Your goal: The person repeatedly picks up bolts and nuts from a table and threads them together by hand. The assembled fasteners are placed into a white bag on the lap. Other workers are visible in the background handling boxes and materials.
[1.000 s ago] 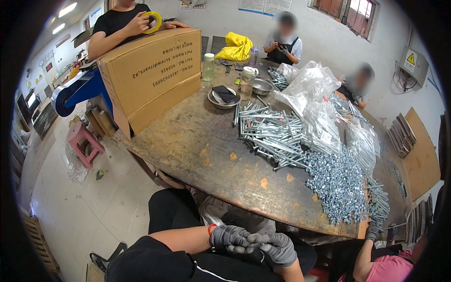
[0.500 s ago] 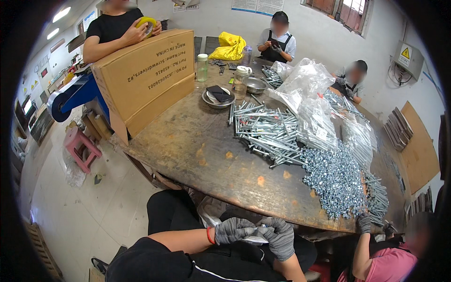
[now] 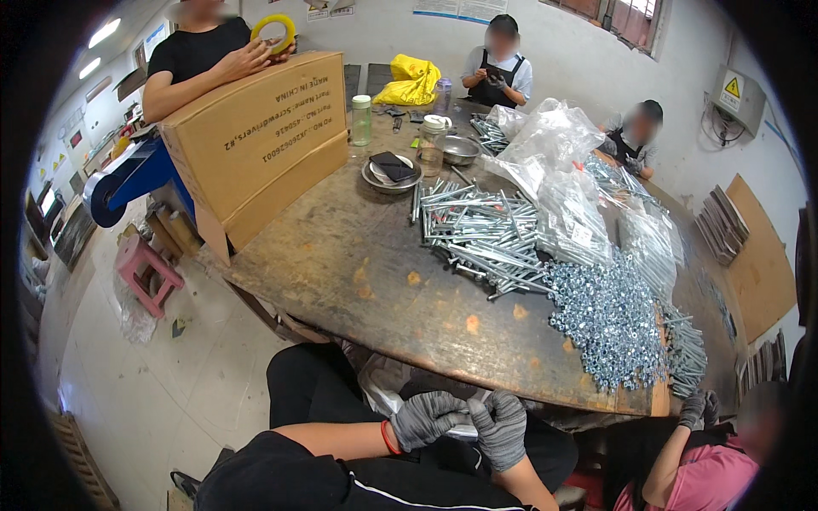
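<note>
Close together over my lap, just off the table's near edge, are my two hands in grey knit gloves. The fingers of my left hand (image 3: 426, 421) are bent in a pinch, and a red band circles that wrist. My right hand (image 3: 500, 431) faces it with fingers folded over. Whatever they pinch is too small and covered to make out. Below the fingertips a bit of white material (image 3: 463, 431) shows. Beyond my hands on the table lie a heap of small shiny nuts (image 3: 603, 328) and a pile of long metal bolts (image 3: 486, 234).
Clear plastic bags (image 3: 573, 217) lie among the bolts. A large cardboard box (image 3: 256, 145) stands at the table's left, with a person behind it holding yellow tape (image 3: 274, 34). Bowls (image 3: 392, 180), bottles (image 3: 361, 123) and a pink stool (image 3: 146, 272) are around. A person in pink sits at the right.
A small metallic piece seen between my fingertips before is now covered by my right fingers. The person at the box has raised the tape roll; the person in pink has drawn their hands together.
</note>
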Demonstrator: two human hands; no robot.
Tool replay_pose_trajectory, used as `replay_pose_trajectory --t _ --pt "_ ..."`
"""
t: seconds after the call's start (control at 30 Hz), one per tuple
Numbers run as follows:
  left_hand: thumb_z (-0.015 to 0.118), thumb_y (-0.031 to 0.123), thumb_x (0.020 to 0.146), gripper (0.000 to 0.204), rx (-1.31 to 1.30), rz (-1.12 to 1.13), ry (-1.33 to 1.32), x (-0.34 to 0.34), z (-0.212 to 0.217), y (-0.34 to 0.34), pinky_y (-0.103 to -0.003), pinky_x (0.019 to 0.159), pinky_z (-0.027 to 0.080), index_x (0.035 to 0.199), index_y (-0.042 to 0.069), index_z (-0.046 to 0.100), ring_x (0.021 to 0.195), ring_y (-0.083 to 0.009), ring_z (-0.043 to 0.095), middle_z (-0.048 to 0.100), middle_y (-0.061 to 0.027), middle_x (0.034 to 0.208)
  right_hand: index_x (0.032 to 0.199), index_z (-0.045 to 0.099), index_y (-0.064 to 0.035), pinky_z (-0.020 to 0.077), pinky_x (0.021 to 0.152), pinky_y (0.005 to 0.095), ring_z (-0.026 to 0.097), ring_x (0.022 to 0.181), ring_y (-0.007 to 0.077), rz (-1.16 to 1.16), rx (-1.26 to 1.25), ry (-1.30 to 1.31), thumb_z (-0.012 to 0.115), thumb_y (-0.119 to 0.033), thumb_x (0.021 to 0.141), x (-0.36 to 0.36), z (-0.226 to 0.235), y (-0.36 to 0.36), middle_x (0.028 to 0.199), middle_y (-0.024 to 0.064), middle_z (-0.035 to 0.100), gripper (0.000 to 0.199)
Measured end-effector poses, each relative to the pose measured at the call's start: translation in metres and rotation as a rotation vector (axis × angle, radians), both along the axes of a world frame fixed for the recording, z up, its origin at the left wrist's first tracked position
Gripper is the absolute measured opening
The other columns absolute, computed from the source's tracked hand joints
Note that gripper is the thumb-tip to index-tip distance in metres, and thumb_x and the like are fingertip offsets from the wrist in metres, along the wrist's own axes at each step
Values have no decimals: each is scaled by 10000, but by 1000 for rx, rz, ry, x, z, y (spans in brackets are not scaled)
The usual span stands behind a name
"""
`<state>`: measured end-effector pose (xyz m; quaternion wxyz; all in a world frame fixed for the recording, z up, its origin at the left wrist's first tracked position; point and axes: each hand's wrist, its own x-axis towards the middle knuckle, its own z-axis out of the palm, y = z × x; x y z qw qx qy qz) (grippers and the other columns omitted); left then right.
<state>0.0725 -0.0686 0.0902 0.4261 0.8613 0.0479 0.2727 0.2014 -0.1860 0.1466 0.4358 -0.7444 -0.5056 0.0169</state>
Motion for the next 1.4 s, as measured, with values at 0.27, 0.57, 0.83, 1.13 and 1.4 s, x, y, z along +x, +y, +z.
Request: replay_pose_trajectory --t 0.27,0.57,0.83,1.13,1.4 --pt "568 160 877 187 -562 13 18 9 27 -4 -323 743 468 1008 45 637 807 -197 604 638 -83 874 1283 423 19 280 1032 368 404 1215 261 316 294 1182 360 -690 833 -18 -6 25 1320 147 432 842" --pt "610 265 871 227 -973 -32 290 4 26 36 -207 539 426 979 72 657 577 -55 518 608 12 706 1180 544 -18 450 850 284 570 927 168 97 224 597 584 -169 882 -7 -23 13 1024 75 604 337" --pt "606 180 854 241 -540 -152 425 30 -60 19 -306 758 485 1065 66 627 841 -189 625 670 -85 950 1021 587 -28 476 752 379 594 867 330 55 -259 265 564 -127 838 24 -51 -21 976 198 591 209" --pt "580 335 830 534 -31 -392 850 62 -96 22 -364 948 406 1250 18 486 1108 -335 524 561 -206 1179 1054 595 6 493 753 333 630 824 263 -222 -169 367 611 -152 829 45 -82 -33 938 173 634 275" --pt "625 219 855 280 -473 -275 461 76 26 84 -308 854 458 1058 29 601 950 -172 578 634 -85 978 948 639 -11 488 747 344 637 789 288 -505 -105 137 569 -186 856 107 -92 -38 859 173 651 210"
